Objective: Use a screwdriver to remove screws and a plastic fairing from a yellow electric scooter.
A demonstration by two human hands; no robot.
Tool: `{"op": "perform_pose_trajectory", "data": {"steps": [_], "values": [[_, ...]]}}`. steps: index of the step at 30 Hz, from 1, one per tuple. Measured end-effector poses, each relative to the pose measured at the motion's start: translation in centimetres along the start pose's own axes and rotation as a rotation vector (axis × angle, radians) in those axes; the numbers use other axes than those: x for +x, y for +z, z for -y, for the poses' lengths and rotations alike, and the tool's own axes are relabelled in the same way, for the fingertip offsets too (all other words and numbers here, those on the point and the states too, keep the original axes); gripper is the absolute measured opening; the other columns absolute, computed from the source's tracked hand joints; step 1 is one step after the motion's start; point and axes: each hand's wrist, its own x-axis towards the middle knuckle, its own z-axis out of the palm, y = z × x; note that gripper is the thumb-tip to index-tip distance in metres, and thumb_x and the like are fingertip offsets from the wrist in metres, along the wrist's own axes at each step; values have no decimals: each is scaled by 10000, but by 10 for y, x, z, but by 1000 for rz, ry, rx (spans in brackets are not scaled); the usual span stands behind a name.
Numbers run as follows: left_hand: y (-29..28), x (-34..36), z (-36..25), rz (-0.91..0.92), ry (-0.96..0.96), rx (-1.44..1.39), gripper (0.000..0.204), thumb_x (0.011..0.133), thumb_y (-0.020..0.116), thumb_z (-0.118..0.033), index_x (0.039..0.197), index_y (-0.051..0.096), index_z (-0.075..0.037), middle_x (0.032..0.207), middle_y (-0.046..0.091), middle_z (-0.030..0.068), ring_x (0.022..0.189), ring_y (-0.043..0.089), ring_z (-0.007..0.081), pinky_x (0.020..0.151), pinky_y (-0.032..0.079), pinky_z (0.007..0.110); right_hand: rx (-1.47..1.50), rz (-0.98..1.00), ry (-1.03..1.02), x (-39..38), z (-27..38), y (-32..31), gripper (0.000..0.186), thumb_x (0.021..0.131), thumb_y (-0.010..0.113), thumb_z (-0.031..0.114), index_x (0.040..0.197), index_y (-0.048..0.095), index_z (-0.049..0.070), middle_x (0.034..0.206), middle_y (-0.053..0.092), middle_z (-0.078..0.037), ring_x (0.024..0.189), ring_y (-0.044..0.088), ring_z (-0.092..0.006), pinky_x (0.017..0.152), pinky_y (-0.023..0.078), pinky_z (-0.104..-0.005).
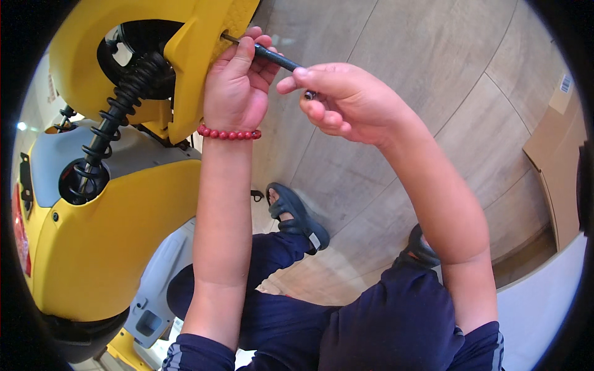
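A screwdriver (278,59) with a slim, black, textured handle slants across the top middle. Its thin metal shaft enters a hole in a yellow plastic panel (192,59). My left hand (238,86), palm up with a red bead bracelet (229,133) at the wrist, is closed around the front of the tool, close to the panel. At the rear end of the handle, my right hand (346,99) pinches it between thumb and forefinger. A small dark metal piece (310,95) shows under the right forefinger; whether it belongs to the screwdriver, I cannot tell. The shaft's tip is hidden inside the hole.
Left of my arms stands a yellow and grey scooter-like body (111,241) with a black coil-spring shock absorber (127,93). Wood-look floor (396,55) lies below. A cardboard box (560,148) is at the right edge, and my sandalled foot (294,213) is near the bodywork.
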Motion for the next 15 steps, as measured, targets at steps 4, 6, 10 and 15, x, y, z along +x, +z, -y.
{"op": "perform_pose_trajectory", "data": {"steps": [4,6,10,15], "values": [[13,-4,3,-133,38,61,198,921,577,-170,1035,598,-10,880,625,56,808,588,156,758,505,319,-1523,-692,-542,7,-15,11,310,863,605,313,948,569,17,630,606,-129,589,618,-261,557,488,-388],[4,-2,3,-154,42,75,199,920,579,-170,1035,598,-8,867,622,54,794,583,152,747,502,312,-1424,-651,-607,6,-17,11,349,870,598,328,987,553,2,655,608,-144,592,615,-261,563,497,-374],[-4,2,1,-33,1,57,195,920,576,-163,1032,597,-5,858,616,51,776,577,144,738,495,307,-1275,-590,-698,4,-16,12,409,882,588,350,1045,529,-21,693,610,-165,597,610,-259,571,511,-353],[-7,1,-2,52,-10,26,206,945,530,-184,1045,601,-19,901,620,56,841,572,159,789,470,307,-153,-234,-57,-8,-2,4,343,961,472,355,1040,536,27,732,621,-84,575,582,-172,529,493,-310]]}}
